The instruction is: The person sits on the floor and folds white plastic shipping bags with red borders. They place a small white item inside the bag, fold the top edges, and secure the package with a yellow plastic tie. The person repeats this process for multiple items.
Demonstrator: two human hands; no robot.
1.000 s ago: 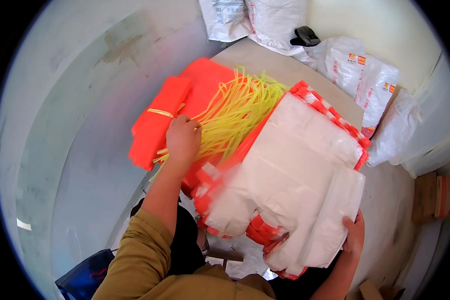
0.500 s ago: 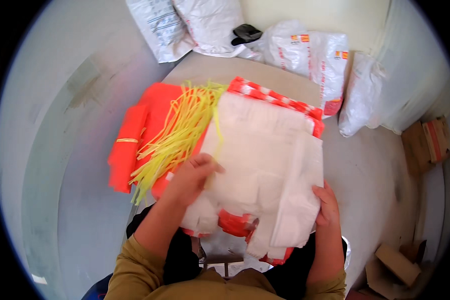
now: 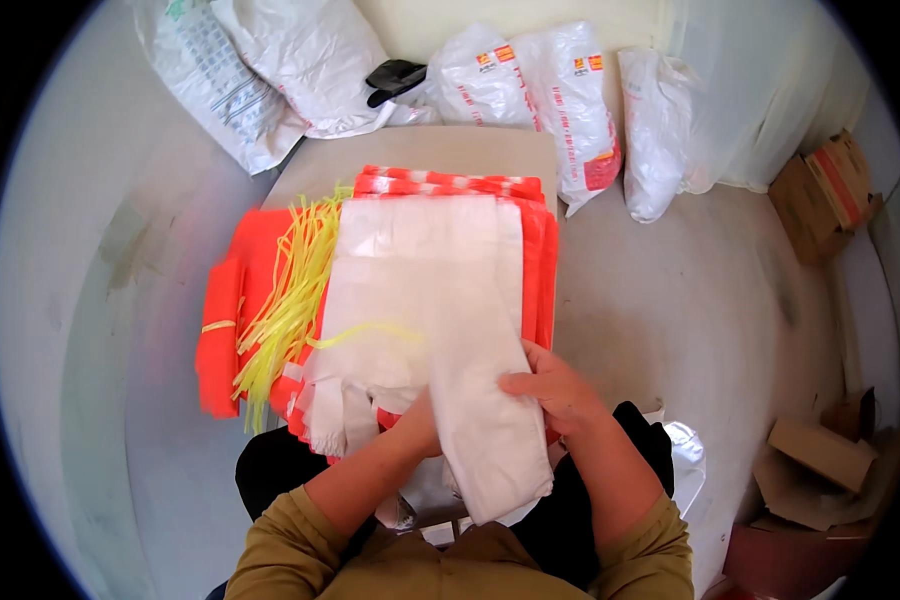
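A stack of white plastic bags (image 3: 380, 260) lies in front of me on top of red-and-white bags (image 3: 540, 290). Its right part is folded over as a long flap (image 3: 480, 400) that hangs toward my lap. My right hand (image 3: 560, 390) grips this flap by its right edge, thumb on top. The fingers of my left hand (image 3: 420, 425) disappear behind the flap, so their grip is hidden. One yellow strip (image 3: 360, 332) crosses the white bags and ends, blurred, near the fold. To the left lies a bunch of yellow strips (image 3: 295, 290).
Left of the stack are red bags (image 3: 255, 240) and a tied red roll (image 3: 220, 335). Beyond the table's far edge (image 3: 450, 140) stand several filled white sacks (image 3: 310, 70) and a black bag (image 3: 395, 80). Cardboard boxes (image 3: 820, 200) sit at the right, one opened (image 3: 815, 470).
The white flap has swung inward and lies folded over the stack. My left hand has moved from the bags' left side to beneath the flap. The view has shifted right.
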